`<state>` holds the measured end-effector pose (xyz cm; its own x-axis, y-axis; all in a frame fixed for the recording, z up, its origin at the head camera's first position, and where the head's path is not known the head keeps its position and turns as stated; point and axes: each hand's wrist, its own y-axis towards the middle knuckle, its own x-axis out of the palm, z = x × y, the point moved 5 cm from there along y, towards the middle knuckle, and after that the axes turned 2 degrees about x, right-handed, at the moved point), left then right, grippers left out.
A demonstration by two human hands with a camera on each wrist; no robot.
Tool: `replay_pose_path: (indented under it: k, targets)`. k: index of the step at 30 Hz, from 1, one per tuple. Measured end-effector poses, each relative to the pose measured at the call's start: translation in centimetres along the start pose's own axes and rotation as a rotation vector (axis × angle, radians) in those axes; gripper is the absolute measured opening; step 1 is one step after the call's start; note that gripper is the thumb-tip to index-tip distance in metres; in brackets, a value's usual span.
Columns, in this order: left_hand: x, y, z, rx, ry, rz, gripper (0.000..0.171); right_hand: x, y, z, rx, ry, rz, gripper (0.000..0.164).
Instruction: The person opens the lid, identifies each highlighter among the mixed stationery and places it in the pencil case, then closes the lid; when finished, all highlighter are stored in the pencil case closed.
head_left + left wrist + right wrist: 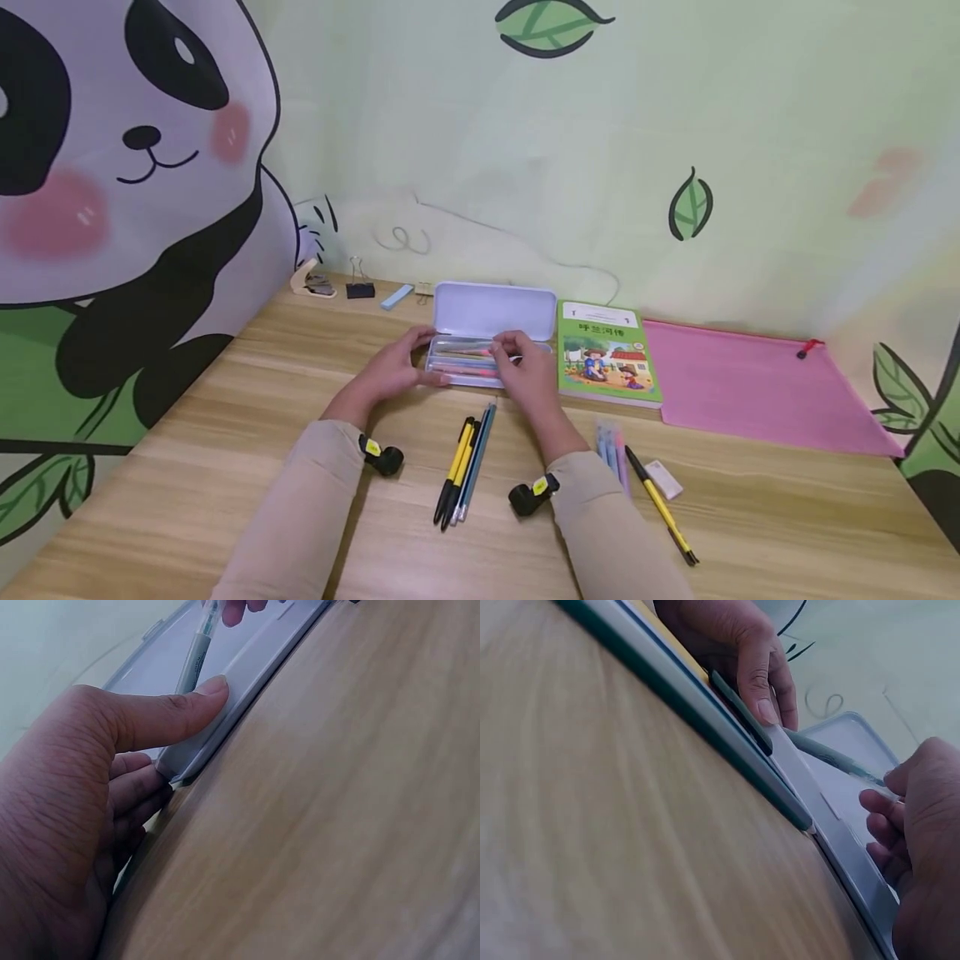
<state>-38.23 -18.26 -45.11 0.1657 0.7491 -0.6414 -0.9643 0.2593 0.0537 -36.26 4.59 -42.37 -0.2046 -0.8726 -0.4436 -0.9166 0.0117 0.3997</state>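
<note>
A pale lidded pencil case (495, 312) lies open near the back of the table, with several pens and a reddish one inside. My left hand (392, 367) grips its left end, thumb (176, 716) over the front wall and fingers at the outer side. Between thumb and fingertips, my right hand (527, 375) pinches one end of a grey-green pen (832, 756) with a clear cap, held over the case. The pen's other end reaches toward the left thumb. In front of the case lie yellow-and-black pens (459, 467) and teal pencils (480, 458).
Right of the case are a green book (609, 358) and a pink zip pouch (765, 392). Nearer lie pastel pens (613, 454), a yellow-black pen (663, 508) and a white eraser (663, 479). A black binder clip (360, 290) and blue strip (397, 297) sit at back left.
</note>
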Motion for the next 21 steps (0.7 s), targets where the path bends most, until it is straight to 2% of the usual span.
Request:
replay_pose_path:
  k: [4,12,21]
  targets:
    - [0.0,-0.1,0.0,0.001,-0.007,0.006,0.099,0.1,-0.1,0.0,-0.021,-0.064,-0.011,0.013]
    - [0.1,-0.1,-0.2,0.0,-0.026,0.012,0.099,0.9,0.0,0.4,-0.017,-0.246,-0.104,0.019]
    - [0.2,0.1,-0.3,0.002,-0.033,0.015,0.098,1.0,0.1,0.5,-0.021,-0.33,-0.139,0.021]
